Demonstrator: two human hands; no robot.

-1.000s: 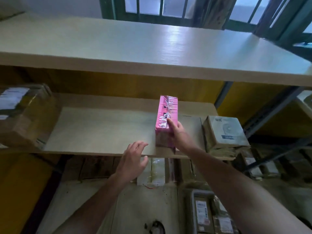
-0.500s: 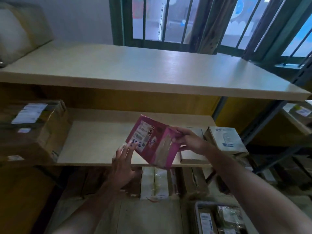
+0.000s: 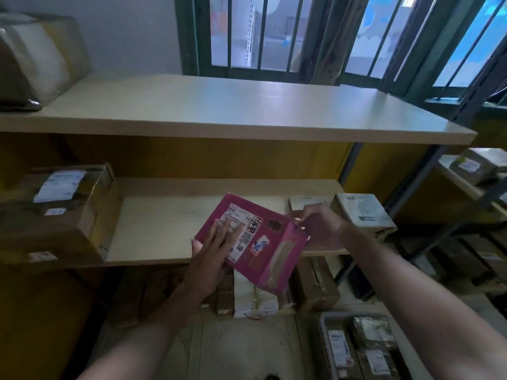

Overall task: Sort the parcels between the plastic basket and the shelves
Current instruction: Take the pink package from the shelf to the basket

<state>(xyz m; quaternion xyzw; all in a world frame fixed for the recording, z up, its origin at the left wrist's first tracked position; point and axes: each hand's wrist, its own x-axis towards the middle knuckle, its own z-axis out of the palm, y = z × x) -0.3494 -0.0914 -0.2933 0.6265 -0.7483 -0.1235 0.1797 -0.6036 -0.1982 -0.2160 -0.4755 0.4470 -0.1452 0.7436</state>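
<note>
A pink parcel (image 3: 263, 250) with a white shipping label is held tilted in front of the middle shelf (image 3: 164, 229), label face up. My right hand (image 3: 318, 229) grips its upper right corner. My left hand (image 3: 216, 248) lies with straight fingers flat on the label and supports the box's left edge. A grey plastic basket (image 3: 325, 349) with several wrapped parcels stands on the floor at the bottom right.
A big brown carton (image 3: 55, 212) fills the middle shelf's left end; a grey box (image 3: 362, 212) and a small flat box (image 3: 307, 201) sit at its right end. The top shelf (image 3: 233, 111) carries a bundle (image 3: 35, 58) at its left. Cartons (image 3: 315, 283) line the lowest level.
The pink parcel stood upright on the middle shelf; my right hand lifted it off and tilted it label up, and my left hand came up onto its label. The view also rose.
</note>
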